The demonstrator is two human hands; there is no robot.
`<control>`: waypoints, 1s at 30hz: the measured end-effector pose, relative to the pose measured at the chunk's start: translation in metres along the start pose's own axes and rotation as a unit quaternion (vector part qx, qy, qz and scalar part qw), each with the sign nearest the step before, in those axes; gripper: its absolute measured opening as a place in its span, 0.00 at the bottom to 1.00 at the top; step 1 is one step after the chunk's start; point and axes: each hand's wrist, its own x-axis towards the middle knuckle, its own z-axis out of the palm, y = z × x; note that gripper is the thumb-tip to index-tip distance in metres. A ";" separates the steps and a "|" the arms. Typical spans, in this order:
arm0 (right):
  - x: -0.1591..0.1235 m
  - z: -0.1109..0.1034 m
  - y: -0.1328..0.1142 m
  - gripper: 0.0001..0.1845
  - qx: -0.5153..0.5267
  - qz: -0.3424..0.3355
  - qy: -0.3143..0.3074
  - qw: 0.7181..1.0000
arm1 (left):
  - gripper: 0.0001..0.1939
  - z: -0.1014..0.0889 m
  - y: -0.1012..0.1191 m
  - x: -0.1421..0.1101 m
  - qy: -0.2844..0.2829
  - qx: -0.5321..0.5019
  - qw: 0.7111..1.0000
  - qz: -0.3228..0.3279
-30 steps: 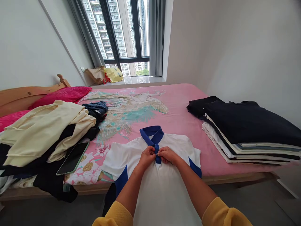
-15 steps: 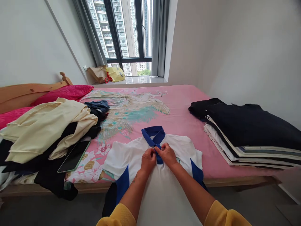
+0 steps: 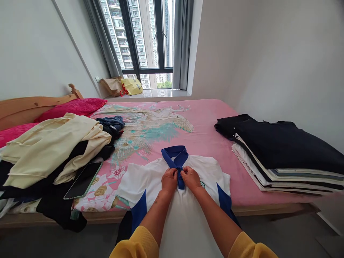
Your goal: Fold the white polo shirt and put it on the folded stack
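Note:
A white polo shirt (image 3: 185,218) with a blue collar and blue side panels lies front up, its upper part on the bed and its lower part toward me. At the blue placket (image 3: 181,182), just below the collar (image 3: 175,153), both hands work close together. My left hand (image 3: 170,180) pinches the placket's left edge. My right hand (image 3: 190,178) pinches its right edge, fingers closed on the cloth. Any button between the fingertips is too small to make out. A round green badge (image 3: 202,184) shows beside my right wrist.
On the left is a heap of loose clothes (image 3: 51,150) with a phone (image 3: 83,181) beside it. A stack of folded clothes (image 3: 290,147) sits at the right. Pink pillows (image 3: 71,110) lie by the wooden headboard (image 3: 34,107). Bags (image 3: 131,86) stand on the windowsill.
My right hand has drawn slightly right and down, so a small gap now shows between the hands. My left hand stays at the placket. The view has shifted slightly.

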 end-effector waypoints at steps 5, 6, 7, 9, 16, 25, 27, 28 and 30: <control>0.003 0.001 0.005 0.06 0.060 0.006 -0.009 0.998 | 0.07 0.000 0.007 0.013 -0.036 0.039 0.998 -0.038; 0.006 0.002 0.005 0.06 0.074 0.005 -0.009 0.997 | 0.07 -0.001 0.008 0.015 -0.043 0.045 0.997 -0.049; 0.008 0.004 0.005 0.07 0.088 0.002 -0.008 0.996 | 0.06 -0.001 0.008 0.018 -0.050 0.049 0.996 -0.061; 0.013 0.008 0.006 0.08 0.115 -0.007 -0.010 0.993 | 0.04 -0.001 0.010 0.024 -0.064 0.055 0.993 -0.085; 0.021 0.014 0.013 0.10 0.192 -0.004 -0.044 0.980 | 0.04 -0.004 0.004 0.034 -0.097 0.012 0.990 -0.105; 0.016 0.012 0.012 0.12 0.283 0.027 -0.105 0.953 | 0.04 -0.008 -0.011 0.029 -0.129 -0.107 0.984 -0.066; 0.016 0.010 0.011 0.12 0.295 0.033 -0.115 0.948 | 0.04 -0.007 -0.011 0.029 -0.126 -0.109 0.984 -0.060; 0.015 0.008 0.011 0.12 0.299 0.035 -0.119 0.946 | 0.03 -0.007 -0.011 0.028 -0.122 -0.107 0.985 -0.057; 0.015 0.006 0.010 0.11 0.303 0.039 -0.127 0.944 | 0.03 -0.007 -0.011 0.027 -0.112 -0.097 0.988 -0.051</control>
